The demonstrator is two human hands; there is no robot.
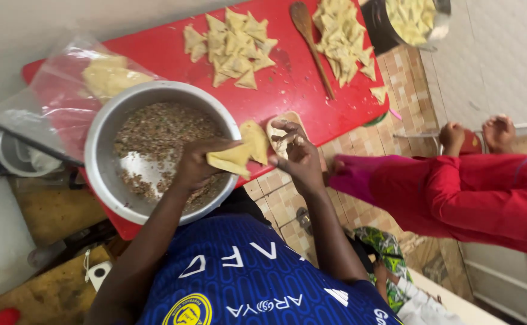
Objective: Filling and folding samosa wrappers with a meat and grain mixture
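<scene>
Spreading across the far half of the view, a red surface (311,90) carries nearly everything, with a tiled floor (360,144) showing to its right. A person in red clothing (474,192) sits at the right, bare feet (498,132) beyond the knees. At the near left of the surface stands a large metal bowl (104,138) of brown minced filling (167,129), and just behind it to the left lies a clear plastic bag (59,90) of pale dough sheets. Farther off sit two heaps of folded pastry triangles, one in the middle (236,45) and one to the right (342,36), with a wooden spoon (313,48) lying between them. A dark pot (384,30) at the far right corner holds more triangles. The left hand (197,168) hovers over the bowl's right rim and grips a folded pastry wrapper (239,156), which juts out to the right of the hand, past the rim. The right hand (296,156) is just beside the wrapper's right edge, fingers curled down over a small pale round piece (278,126) at the near edge of the surface; whether it actually grips that piece cannot be told.
</scene>
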